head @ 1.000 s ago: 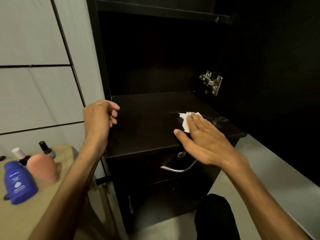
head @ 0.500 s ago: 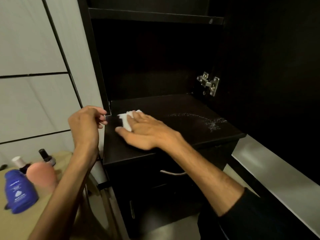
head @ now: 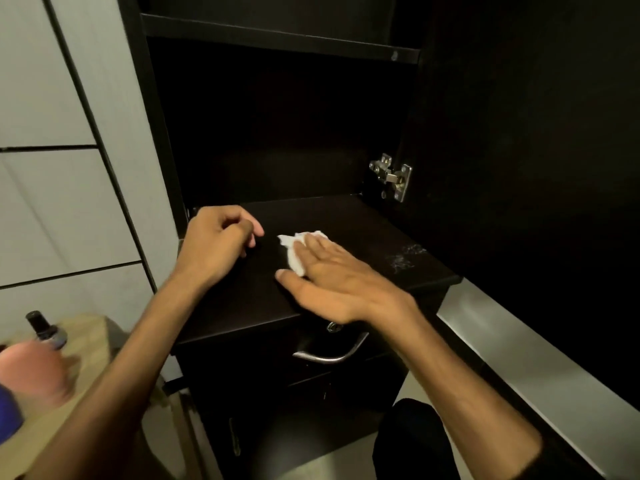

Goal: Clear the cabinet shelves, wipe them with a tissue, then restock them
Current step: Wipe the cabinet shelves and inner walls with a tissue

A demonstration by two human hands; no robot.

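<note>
Item: cabinet shelf [head: 346, 223], dark laminate, bare of stock, wiping step in hand. Your right hand [head: 332, 282] is the working grip: fingers straight and laid together, palm down, pressing a crumpled white tissue [head: 294, 249] flat onto the shelf; the tissue shows past the fingertips on the side toward your left hand. Your left hand [head: 218, 242] sits just beside the tissue, near the cabinet's left wall, fingers loosely curled and holding nothing, knuckles resting on or just over the shelf, which of the two you cannot tell from here. Item: pale dust smear [head: 405, 259], on the shelf's front corner to the outer side of your right grip, well apart from the tissue and not yet taken up. Item: metal hinge [head: 391, 176], on the cabinet side above and beyond that smear. Item: drawer handle [head: 330, 355], curved metal, below your right wrist. Item: stock set aside on the wooden table [head: 86, 334] outward of your left forearm, namely a small dark-capped bottle [head: 43, 329], a blurred pink container [head: 33, 370] and the edge of a blue bottle [head: 8, 415]. Judgement: clearing looks done for this shelf, wiping is part done, restocking not begun. The next move likely calls for you to keep the palm flat and carry the tissue across to the smear, pressing evenly so the thin paper does not bunch or tear.
</note>
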